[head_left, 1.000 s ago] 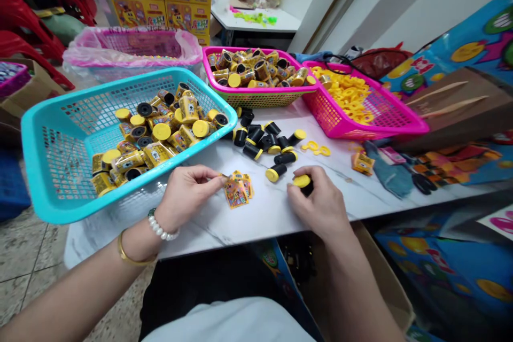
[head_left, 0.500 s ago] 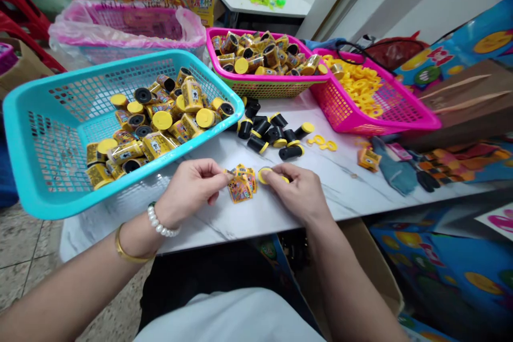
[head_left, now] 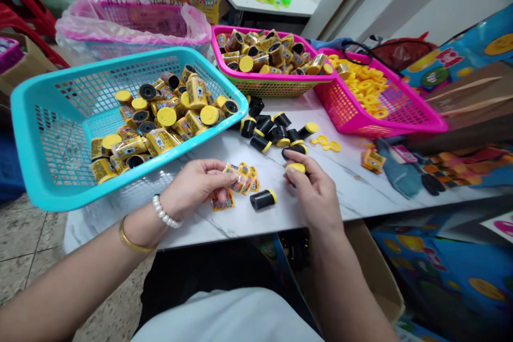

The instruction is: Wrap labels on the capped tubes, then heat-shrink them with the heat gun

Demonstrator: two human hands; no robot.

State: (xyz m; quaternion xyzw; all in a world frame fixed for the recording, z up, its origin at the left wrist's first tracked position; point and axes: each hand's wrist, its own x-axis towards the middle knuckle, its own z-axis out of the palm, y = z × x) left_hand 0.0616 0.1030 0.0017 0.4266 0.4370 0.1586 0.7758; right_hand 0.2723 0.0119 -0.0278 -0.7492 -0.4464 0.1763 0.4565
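Observation:
My left hand (head_left: 200, 184) pinches a small printed yellow label (head_left: 236, 176) between thumb and fingertips. It is held over a loose stack of similar labels (head_left: 252, 177); another label (head_left: 223, 202) lies on the table just below my fingers. To the right of these, a black canister (head_left: 262, 200) with a yellow cap rests on its side. My right hand (head_left: 316, 189) is closed around another canister, of which mainly the yellow cap (head_left: 295, 167) shows. Beyond its fingertips lies a pile of black canisters (head_left: 276, 132) with yellow caps.
A turquoise basket (head_left: 52, 192) of labelled canisters stands at left, a pink basket (head_left: 276, 78) of more behind the pile. Another pink basket (head_left: 401, 129) holds yellow plastic pieces. Two yellow ring pieces (head_left: 332, 146), a small yellow box (head_left: 372, 160) and a blue-grey glove (head_left: 401, 176) lie at right.
A black canister now lies beside the labels, where my right hand was half a second ago. That hand has moved back right, holding a canister. My left hand has shifted a label off the stack.

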